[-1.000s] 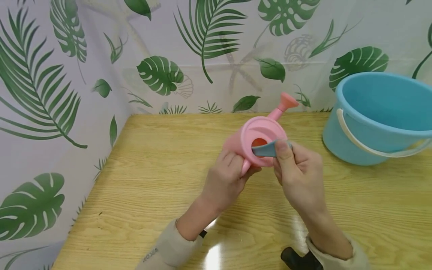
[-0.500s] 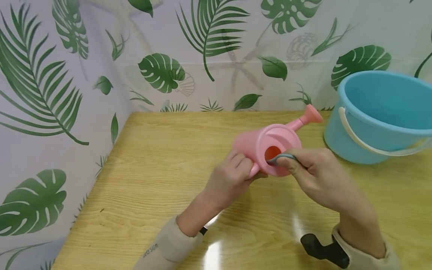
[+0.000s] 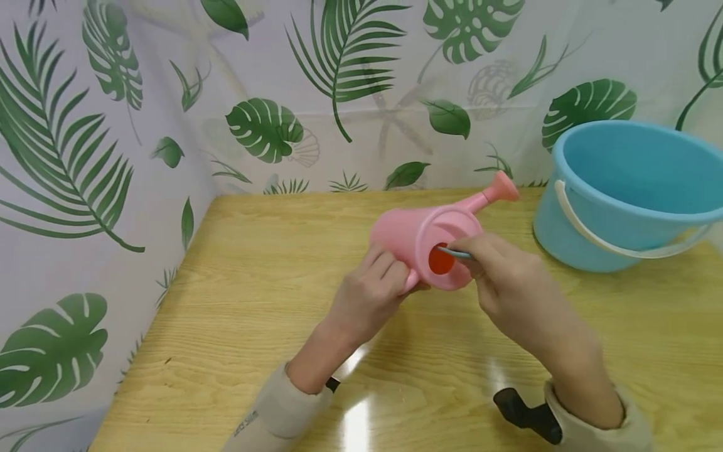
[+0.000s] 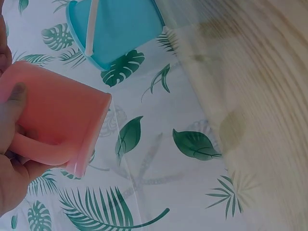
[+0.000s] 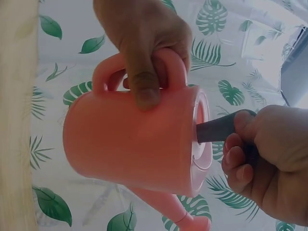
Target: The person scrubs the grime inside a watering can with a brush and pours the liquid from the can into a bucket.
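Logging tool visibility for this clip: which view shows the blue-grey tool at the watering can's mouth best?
Right wrist: the tool shows its broad side between the right grip and the watering can. Head view shows only a thin edge; left wrist, none of it.

The pink watering can (image 3: 396, 235) is tipped well over, mouth sideways, sprinkler spout attached; a flat blue-grey tool (image 5: 216, 128) reaches into the watering can's mouth.

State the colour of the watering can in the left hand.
The watering can is pink, shown best in the head view.
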### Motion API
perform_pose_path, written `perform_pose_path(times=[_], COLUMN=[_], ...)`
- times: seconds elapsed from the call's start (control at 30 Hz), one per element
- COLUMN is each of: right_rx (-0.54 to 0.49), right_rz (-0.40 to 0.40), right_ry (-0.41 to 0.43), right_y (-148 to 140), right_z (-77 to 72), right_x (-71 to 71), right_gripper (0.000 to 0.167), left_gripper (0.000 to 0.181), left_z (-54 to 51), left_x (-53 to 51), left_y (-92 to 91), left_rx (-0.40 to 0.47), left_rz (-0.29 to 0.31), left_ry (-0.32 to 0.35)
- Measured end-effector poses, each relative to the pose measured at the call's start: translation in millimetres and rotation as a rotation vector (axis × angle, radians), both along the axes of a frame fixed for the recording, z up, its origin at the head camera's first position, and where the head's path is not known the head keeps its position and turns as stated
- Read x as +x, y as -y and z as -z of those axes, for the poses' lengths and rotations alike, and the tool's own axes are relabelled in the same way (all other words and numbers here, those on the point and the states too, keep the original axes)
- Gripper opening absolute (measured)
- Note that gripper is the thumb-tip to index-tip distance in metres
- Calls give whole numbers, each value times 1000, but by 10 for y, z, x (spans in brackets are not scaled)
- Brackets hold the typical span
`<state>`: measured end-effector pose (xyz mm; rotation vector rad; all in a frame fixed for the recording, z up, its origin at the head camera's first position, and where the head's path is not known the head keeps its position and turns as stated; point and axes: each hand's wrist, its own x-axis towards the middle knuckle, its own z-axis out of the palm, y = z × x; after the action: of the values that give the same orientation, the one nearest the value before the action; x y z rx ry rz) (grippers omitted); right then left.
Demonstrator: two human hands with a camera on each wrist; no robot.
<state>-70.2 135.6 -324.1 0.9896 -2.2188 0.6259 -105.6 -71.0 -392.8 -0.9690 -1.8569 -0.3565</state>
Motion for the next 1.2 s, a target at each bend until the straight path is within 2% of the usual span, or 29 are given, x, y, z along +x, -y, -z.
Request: perform_pose_path(times=[0.1,0.17,0.3,0.37,0.43,0.57,0.67,0.8,0.97,1.07,1.13,1.2], right_rx=[53,85,126,127,86,-103,-267,-411,-427,-443,-489,-558], right_rz=[19,31,45,22,-28,-164,-207,-131,-46,-37,-56,-97], right_ry=[-58,-66,-12,34,84,217,341,535,736,870,952,994], right_y=[30,49,81,97,107,105,85,54,40,68,86,93], right_z=[34,52,73,82,91,93,60,-28,-97,-109,-109,-102], right_x=[-15,-20,-13,-12,-21,-47,-37,24,77,73,55,33], right_gripper=[37,38,38,34,26,14,19,26,27,26,25,22], left_gripper=[43,44,46,46,46,43,42,43,43,44,44,43], left_z=[5,8,14,16,21,23,15,-21,-42,-29,-22,-13], left_x=[-8,-17,-44,-54,-63,-68,-71,-64,-61,-56,-53,-55], left_y=[29,53,105,129,144,145,127,115,115,118,116,111], left_rx=[-12,-22,-24,-27,-24,-19,-11,11,17,18,11,-7], left_rz=[-23,-41,-62,-68,-63,-31,-19,-22,-24,-34,-44,-54], left_ry=[-19,-25,-28,-31,-27,3,23,19,13,15,16,17])
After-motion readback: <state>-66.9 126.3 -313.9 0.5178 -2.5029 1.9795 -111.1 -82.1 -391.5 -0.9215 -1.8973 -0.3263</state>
